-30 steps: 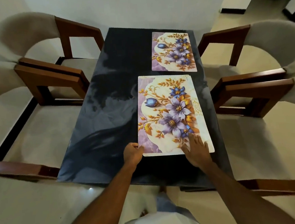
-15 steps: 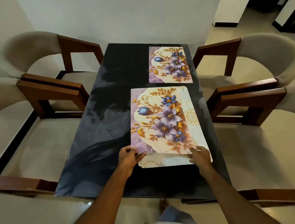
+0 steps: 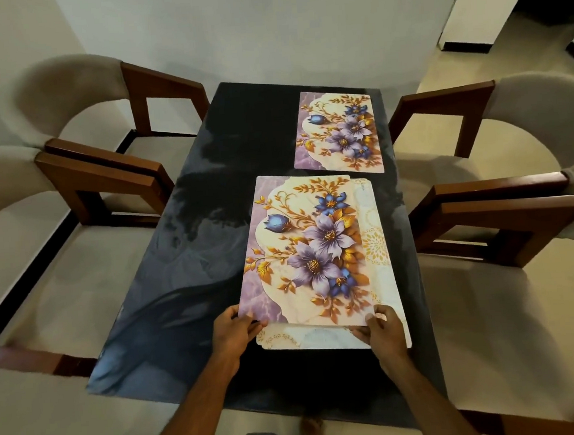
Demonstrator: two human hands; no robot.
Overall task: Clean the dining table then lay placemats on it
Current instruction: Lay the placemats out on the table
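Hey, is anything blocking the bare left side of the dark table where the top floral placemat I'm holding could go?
Nothing visible. The left half of the dark glossy table lies bare; the left hand and right hand already pinch the top floral placemat above a pale gold-patterned mat.

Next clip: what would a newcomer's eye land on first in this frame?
The big floral placemat near the person, lifted at its near edge by the left hand and right hand, with a paler placemat showing beneath and to its right. Beyond it, a matching floral placemat lies flat at the far right of the dark table, with beige wood-armed chairs on both sides.
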